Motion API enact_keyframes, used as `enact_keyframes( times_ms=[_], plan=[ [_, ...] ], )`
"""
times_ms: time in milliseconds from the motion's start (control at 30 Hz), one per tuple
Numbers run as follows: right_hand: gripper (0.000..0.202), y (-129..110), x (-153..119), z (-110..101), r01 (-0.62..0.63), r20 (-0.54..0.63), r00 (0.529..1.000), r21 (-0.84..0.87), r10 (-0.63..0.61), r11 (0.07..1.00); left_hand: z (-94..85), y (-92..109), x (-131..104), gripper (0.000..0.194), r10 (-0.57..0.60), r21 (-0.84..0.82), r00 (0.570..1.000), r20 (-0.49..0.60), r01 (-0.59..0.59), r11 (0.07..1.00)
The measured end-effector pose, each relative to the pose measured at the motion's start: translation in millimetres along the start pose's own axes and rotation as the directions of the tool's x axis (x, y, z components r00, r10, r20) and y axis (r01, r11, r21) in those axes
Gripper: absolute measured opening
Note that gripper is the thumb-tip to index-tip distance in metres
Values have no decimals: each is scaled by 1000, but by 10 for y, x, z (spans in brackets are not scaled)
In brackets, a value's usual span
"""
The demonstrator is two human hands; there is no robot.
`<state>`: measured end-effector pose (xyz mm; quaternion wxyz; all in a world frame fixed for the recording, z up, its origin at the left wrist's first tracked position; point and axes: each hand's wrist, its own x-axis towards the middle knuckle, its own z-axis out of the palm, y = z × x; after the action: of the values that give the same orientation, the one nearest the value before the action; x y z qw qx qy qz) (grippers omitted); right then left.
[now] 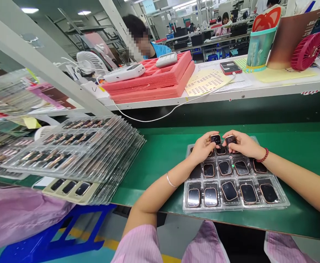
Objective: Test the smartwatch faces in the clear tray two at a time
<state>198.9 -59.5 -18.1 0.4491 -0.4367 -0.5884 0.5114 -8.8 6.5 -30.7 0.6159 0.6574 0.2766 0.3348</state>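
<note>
Head view: two small dark watch cases, one (215, 138) pinched in the left hand (203, 148) and one (231, 139) in the right hand (243, 145), are hovering mid-frame over a clear tray (281, 199) of similar cases on green belt (165, 153); stacked trays (74, 153) are sitting at left.

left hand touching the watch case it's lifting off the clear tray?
Touching. The head view shows the left hand pinching a small watch case at its fingertips, above the back row of the clear tray.
</note>
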Motion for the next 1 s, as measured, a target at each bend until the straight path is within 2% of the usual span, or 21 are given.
enact_keyframes(
  times_ms=[267,467,767,1000],
  plan=[
    [35,-2,-6,10,18,19,1000,-14,-17,1000,-5,21,-9,46,26,-14,1000,12,-26,1000],
    [30,-17,-6,17,13,24,1000,-45,-12,999,2,23,-4,44,-8,-3,1000,-8,8,1000],
    [38,-28,-10,21,42,28,999,-64,-40,997,18,94,-25,43,17,-3,1000,0,-17,1000],
    [31,-33,-12,12,18,27,1000,-90,-16,996,1,70,-20,44,-15,37,1000,1,15,999]
  ],
)
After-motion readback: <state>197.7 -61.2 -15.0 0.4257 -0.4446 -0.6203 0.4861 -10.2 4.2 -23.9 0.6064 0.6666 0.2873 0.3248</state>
